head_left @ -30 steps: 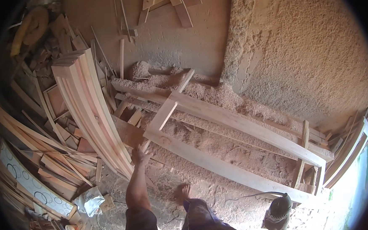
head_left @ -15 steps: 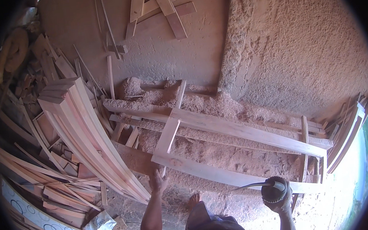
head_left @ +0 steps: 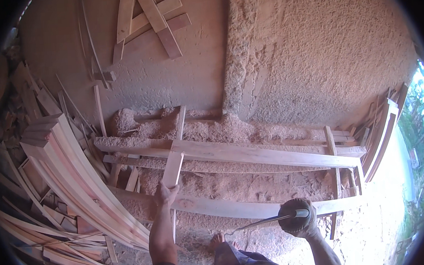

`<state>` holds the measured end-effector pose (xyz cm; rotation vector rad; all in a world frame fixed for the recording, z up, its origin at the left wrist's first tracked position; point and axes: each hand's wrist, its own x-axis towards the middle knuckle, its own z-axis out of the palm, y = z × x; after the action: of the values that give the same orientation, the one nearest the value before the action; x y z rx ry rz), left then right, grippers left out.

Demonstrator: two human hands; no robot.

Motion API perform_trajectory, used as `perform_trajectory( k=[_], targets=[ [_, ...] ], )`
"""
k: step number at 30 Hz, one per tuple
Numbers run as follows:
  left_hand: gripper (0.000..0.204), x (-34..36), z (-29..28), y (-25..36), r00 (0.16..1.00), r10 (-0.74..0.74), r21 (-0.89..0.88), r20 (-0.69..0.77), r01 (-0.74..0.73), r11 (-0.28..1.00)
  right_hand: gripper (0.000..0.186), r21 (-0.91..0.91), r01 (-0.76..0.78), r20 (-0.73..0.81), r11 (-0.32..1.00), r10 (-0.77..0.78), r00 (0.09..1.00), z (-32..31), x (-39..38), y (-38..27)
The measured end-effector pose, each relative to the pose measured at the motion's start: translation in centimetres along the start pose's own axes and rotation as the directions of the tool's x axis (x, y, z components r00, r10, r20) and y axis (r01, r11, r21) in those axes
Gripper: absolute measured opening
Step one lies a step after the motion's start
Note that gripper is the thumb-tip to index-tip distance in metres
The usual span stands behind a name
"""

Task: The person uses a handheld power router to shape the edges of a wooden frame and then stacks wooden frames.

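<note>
A long pale wooden frame (head_left: pixel 266 154) lies across wooden supports in front of me. My left hand (head_left: pixel 168 193) is at its near left corner, with the fingers closed round the short end board (head_left: pixel 173 167). My right hand (head_left: pixel 307 227) grips a round, dark-faced corded tool (head_left: pixel 292 217) that looks like a power sander. It is over the right part of the near rail (head_left: pixel 221 207) and hides a piece of it; whether they touch I cannot tell. Its cord (head_left: pixel 256 222) trails off to the left.
Sawdust and shavings (head_left: pixel 241 130) are heaped under the frame and along the wall. A stack of thick boards (head_left: pixel 86 181) leans at the left, with loose strips (head_left: pixel 57 229) beside it. More boards (head_left: pixel 382 136) stand at the right. My bare feet (head_left: pixel 218 240) are below the near rail.
The view has swung rightward, so the scene sits further left. My left hand has moved forward from below the corner onto the end board. The tool in my right hand has shifted slightly left and turned.
</note>
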<state>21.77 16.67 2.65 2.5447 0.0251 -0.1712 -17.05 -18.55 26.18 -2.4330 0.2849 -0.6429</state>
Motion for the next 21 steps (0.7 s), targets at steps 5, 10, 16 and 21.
perform_trajectory(
  k=[5,10,16,21],
  targets=[
    [0.082,-2.1,1.6,-3.4,0.995,0.034,-0.082,-0.089,-0.042,0.996,0.047,-0.03,-0.022,0.019,0.999,0.023,1.0,0.8,-0.8,0.7],
    [0.075,-1.3,-0.7,-5.8,0.919,0.254,0.063,-0.302,-0.246,0.967,0.049,0.069,0.053,-0.049,0.996,-0.049,0.998,4.2,2.3,-1.1],
    [0.051,-2.9,-4.7,-0.9,0.898,0.389,-0.206,-0.207,-0.428,0.88,0.074,0.239,0.045,-0.032,0.97,-0.039,0.999,12.1,7.9,-1.1],
    [0.044,-0.8,-5.5,-0.3,0.916,0.393,-0.413,-0.079,-0.389,0.824,0.08,0.263,0.115,-0.023,0.958,-0.113,0.993,20.3,13.5,-4.0]
  ],
)
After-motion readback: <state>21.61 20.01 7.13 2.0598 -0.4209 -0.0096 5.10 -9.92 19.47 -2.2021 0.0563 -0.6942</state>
